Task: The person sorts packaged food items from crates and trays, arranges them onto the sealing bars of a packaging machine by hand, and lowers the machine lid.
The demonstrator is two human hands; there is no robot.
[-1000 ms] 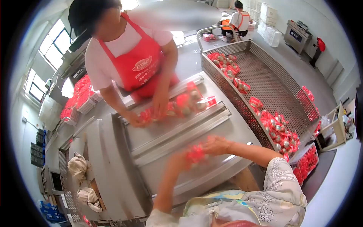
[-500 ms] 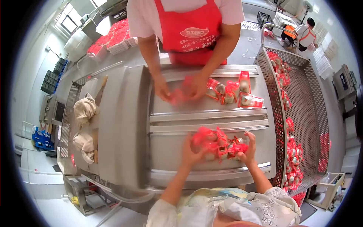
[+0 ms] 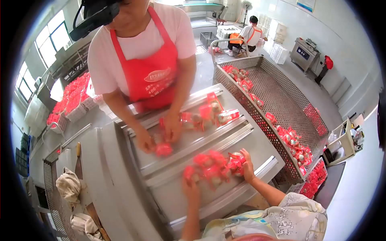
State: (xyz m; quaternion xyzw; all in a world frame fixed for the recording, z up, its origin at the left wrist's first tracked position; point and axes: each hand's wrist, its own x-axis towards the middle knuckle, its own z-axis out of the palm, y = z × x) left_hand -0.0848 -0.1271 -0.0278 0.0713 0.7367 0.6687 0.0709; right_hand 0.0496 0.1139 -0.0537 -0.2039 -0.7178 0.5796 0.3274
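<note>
Head view: red packets lie clustered on the near side of the metal worktop, between the person's hands. The left hand meets their left end, too blurred to tell whether it grips; the right hand is spread, unclenched, at their right end. Beyond the rails, a co-worker's hands handle another packet.
</note>
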